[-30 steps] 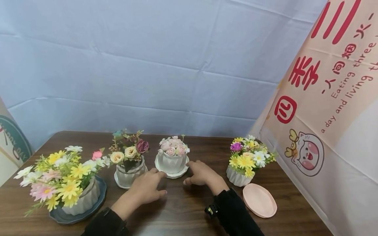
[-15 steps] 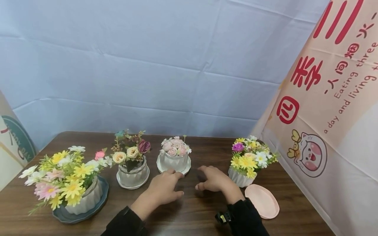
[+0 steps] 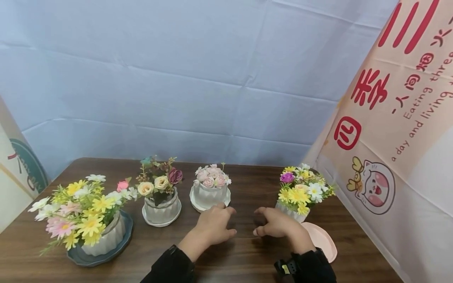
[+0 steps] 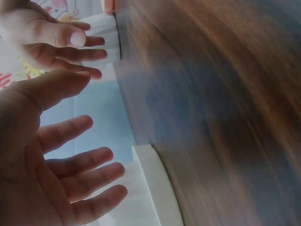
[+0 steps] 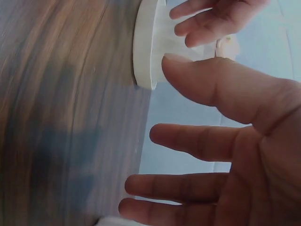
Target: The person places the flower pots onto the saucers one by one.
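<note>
In the head view my left hand hovers over the table in front of a white fluted pot of pale pink roses, which stands on a white scalloped saucer. My right hand is just in front of the white pot of yellow and white flowers and partly covers it. Both hands have spread, relaxed fingers and hold nothing. The left wrist view shows the left palm beside the white saucer; in the right wrist view the right palm is bare.
A pink oval dish lies at the right, partly behind the right forearm. To the left stand a rose pot on a white saucer and a large daisy pot on a blue-grey plate. Cloth hangs behind the table.
Both hands have moved right, away from the pink rose pot's sides. The right hand is now nearer the yellow flower pot. The whole view has shifted slightly; the pots appear to stay in place.
</note>
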{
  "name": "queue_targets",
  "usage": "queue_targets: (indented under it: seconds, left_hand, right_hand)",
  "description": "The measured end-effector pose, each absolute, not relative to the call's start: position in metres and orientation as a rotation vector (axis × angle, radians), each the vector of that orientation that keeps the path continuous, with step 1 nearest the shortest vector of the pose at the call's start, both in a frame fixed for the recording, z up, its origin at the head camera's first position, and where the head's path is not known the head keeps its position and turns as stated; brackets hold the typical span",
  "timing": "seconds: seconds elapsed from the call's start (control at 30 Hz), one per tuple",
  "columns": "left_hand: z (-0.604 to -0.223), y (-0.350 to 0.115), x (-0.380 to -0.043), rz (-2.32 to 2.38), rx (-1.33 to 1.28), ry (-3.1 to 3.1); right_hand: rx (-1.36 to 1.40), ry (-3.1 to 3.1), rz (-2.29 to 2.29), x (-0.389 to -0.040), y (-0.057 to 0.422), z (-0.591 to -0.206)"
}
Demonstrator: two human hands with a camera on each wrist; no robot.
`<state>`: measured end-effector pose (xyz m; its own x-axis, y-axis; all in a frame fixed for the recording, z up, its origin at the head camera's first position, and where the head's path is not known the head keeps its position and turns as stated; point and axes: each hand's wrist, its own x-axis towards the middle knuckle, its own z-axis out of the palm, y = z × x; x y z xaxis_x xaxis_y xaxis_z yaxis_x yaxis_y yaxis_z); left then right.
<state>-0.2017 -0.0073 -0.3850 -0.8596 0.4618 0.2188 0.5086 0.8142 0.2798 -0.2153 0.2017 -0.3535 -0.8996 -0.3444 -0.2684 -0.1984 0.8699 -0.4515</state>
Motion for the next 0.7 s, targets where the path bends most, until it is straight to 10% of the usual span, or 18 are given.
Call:
queue_targets:
  seconds: [0.7]
  left_hand:
    - [-0.387,0.035,-0.213,-0.739,-0.697,-2.905]
  right_hand:
    - [-0.286,2.683,-0.601,-0.205,0.260,-0.340]
